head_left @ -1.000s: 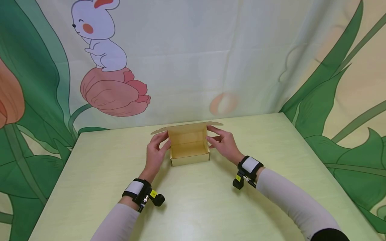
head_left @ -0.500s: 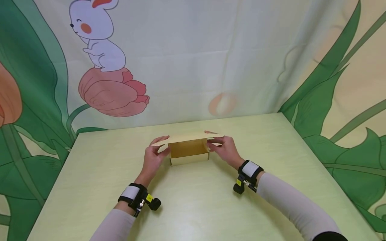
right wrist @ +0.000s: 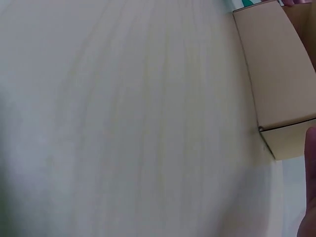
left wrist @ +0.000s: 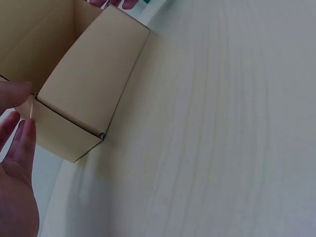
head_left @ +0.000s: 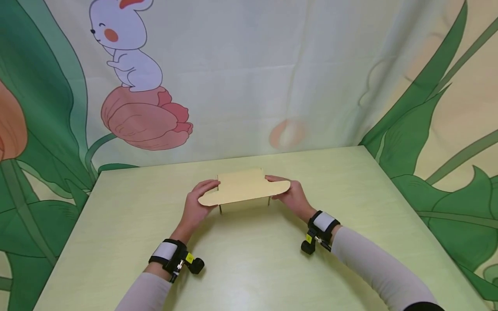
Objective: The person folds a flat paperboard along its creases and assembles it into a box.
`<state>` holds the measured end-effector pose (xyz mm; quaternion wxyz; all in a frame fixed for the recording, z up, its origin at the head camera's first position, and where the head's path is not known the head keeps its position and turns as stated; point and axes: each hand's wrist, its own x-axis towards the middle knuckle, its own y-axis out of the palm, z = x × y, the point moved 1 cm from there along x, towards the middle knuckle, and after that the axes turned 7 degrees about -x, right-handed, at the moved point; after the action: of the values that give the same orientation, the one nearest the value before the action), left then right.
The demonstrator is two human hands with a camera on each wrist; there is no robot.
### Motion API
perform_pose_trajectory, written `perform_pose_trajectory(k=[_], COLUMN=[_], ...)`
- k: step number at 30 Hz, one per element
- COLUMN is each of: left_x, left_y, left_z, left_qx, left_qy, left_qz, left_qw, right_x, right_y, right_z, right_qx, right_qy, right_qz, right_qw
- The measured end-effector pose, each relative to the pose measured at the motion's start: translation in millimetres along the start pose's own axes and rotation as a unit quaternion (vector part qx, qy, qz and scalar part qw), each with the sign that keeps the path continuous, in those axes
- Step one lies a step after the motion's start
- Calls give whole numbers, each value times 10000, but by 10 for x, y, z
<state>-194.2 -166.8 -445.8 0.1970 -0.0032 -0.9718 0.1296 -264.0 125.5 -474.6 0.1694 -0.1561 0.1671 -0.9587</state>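
Note:
In the head view a small cardboard box [head_left: 243, 209] stands on the table, its lid [head_left: 241, 183] tilted forward over it. The lid's long rounded front flap [head_left: 245, 194] sticks out past both sides and hides the box's inside. My left hand [head_left: 196, 203] holds the left side, fingers behind the lid edge and thumb hidden under the flap. In the left wrist view the left thumb [left wrist: 17, 94] lies at the box's top edge, with fingers [left wrist: 22, 145] against its outer side wall. My right hand [head_left: 292, 196] holds the right side, its thumb covered by the flap.
The light wood-patterned table [head_left: 249, 268] runs back to a printed curtain [head_left: 233, 77] with a rabbit and flowers. Each wrist carries a strapped camera, the left camera [head_left: 196, 265] and the right camera [head_left: 308, 246] hanging on the inner sides.
The lid has swung forward and down from standing upright at the back, now covering the box's opening in the head view. Both hands stay at the box's sides, shifting slightly.

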Motion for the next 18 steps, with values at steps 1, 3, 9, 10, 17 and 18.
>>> perform_pose_trajectory(k=[1, 3, 9, 10, 17, 18], left_x=[-6, -13, -17, -18, -24, -27], left_y=[-5, -13, -8, -13, -52, -55], left_z=[-8, 8, 309, 362, 462, 461], left_qx=[118, 220, 101, 46, -220, -231], left_qy=[26, 89, 215, 197, 200, 236], left_qz=[27, 58, 126, 154, 487, 543], left_qw=[9999, 9997, 9996, 9997, 9984, 9980], right_x=[-1, 1, 7, 10, 37, 37], right_y=[1, 0, -51, -61, -113, -121], right_z=[-17, -47, -160, -175, -167, -155], right_qx=[194, 538, 131, -2, -693, -865], right_qy=[21, 6, -521, -607, -848, -875], right_qz=[73, 212, 433, 462, 614, 627], right_qw=[9998, 9983, 9976, 9971, 9921, 9904])
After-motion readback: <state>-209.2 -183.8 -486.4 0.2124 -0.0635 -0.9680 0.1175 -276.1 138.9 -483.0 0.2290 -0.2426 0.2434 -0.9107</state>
